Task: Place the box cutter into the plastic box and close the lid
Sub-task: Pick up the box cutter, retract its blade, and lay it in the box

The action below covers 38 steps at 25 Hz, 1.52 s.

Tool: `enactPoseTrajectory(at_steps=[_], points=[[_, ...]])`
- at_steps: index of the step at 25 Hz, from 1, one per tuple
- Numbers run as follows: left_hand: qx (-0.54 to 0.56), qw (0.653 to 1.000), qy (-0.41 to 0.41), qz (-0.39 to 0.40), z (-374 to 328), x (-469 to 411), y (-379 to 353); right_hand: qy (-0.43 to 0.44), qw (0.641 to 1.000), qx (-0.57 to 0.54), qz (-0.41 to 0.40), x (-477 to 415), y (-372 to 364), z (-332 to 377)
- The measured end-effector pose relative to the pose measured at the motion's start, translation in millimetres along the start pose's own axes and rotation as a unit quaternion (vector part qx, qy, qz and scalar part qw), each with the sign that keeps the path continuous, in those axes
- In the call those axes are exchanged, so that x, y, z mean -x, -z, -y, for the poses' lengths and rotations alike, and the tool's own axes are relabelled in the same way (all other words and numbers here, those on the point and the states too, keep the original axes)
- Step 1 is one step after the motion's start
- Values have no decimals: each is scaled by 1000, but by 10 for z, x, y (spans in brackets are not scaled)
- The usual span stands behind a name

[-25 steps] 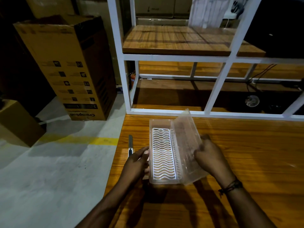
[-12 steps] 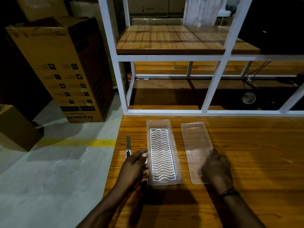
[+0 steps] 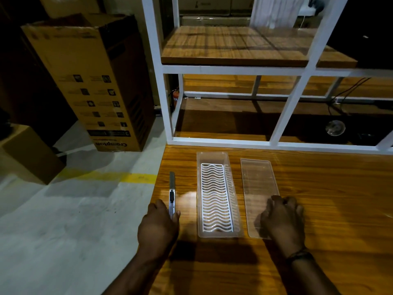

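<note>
Left hand point(image 3: 158, 227) lies palm-down, fingers curled at the box cutter's point(image 3: 171, 193) near end; firm grip cannot be confirmed. Right hand point(image 3: 282, 219) rests open and flat on the detached lid point(image 3: 258, 188), right of the uncovered plastic box point(image 3: 236, 201).

Both forearms are bare, with no sleeves seen. A dark braided band point(image 3: 298, 255) is worn around the right wrist, just behind the right hand point(image 3: 282, 220). Nothing is worn on the left hand point(image 3: 158, 227).
</note>
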<state>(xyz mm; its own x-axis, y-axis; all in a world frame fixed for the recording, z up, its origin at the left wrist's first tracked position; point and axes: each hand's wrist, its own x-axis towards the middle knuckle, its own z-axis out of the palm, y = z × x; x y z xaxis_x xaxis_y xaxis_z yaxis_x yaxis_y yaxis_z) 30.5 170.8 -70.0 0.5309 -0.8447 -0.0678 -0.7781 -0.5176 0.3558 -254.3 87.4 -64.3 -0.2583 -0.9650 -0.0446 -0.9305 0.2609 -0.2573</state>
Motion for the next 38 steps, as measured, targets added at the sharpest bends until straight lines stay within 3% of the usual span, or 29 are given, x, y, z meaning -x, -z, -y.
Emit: enactPoseTrajectory(at_steps=[5, 13, 17, 21, 26, 32, 34, 38], points=[[47, 997, 60, 26, -86, -76, 92, 10, 999, -25, 25, -2, -77, 66], [59, 994, 80, 49, -137, -155, 123, 25, 997, -67, 26, -2, -124, 4], [164, 981, 93, 49, -53, -157, 123, 35, 993, -116, 17, 21, -99, 0], [370, 921, 114, 53, -114, -68, 216, 75, 981, -181, 7, 39, 15, 98], [447, 887, 70, 95, -289, -73, 301, 181, 938, -294, -17, 127, 180, 440], [525, 837, 40, 151, -619, 20, 414, 122, 830, -496, 223, 165, 363, 1050], [523, 837, 28, 156, -658, 24, 436, 116, 805, -524, 254, 160, 389, 1187], [475, 868, -14, 144, -662, 22, 453, 143, 813, -521, 220, 140, 397, 1310]])
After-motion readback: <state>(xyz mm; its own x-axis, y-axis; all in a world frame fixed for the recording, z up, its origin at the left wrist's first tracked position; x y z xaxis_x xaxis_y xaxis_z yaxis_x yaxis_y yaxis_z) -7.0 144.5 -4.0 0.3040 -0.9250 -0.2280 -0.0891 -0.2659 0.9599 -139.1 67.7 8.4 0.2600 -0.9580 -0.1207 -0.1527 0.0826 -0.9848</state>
